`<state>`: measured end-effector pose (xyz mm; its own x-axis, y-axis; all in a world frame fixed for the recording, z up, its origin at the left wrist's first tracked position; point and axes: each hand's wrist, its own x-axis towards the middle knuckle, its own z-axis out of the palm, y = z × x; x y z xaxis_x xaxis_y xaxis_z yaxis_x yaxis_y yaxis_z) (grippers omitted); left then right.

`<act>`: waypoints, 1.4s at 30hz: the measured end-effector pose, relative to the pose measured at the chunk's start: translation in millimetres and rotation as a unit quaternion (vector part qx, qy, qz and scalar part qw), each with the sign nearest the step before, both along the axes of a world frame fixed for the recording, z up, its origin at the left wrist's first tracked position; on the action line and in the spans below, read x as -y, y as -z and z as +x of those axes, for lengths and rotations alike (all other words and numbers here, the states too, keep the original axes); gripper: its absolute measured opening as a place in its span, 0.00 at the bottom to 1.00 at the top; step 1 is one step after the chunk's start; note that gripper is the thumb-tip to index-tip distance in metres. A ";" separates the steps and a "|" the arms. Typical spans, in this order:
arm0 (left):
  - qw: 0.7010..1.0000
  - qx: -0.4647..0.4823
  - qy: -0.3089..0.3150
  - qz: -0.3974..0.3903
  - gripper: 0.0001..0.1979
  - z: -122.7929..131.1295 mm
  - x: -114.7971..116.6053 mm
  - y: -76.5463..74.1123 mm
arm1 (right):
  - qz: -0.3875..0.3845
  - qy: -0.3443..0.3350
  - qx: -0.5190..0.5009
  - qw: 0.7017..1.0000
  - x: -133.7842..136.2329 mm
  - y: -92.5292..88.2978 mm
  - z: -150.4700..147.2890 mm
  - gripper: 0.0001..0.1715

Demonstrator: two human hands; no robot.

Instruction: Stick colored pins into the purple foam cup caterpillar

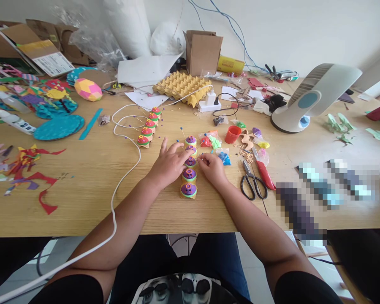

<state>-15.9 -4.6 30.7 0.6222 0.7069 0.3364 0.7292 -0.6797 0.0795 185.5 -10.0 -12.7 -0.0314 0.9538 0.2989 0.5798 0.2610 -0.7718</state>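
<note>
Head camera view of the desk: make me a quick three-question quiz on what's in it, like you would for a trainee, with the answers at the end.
1. Multiple choice: what is the main colour on top of the decorated row between the left hand and the right hand?
A) White
B) Purple
C) Black

2. True or false: the scissors lie to the right of the right hand.

3. Short answer: which is nearer the person, the scissors or the red cup?

Key: 1. B; 2. True; 3. The scissors.
</note>
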 end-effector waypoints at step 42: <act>1.000 -0.001 -0.010 -0.005 0.27 1.7 1.2 -1.4 | 0.004 -0.010 0.023 1.000 1.8 -1.7 -0.4 0.13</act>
<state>-14.2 -5.8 32.1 0.6081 0.7228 0.3282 0.7435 -0.6635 0.0838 185.1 -11.9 -11.0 -0.0638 0.9507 0.3036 0.6102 0.2779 -0.7419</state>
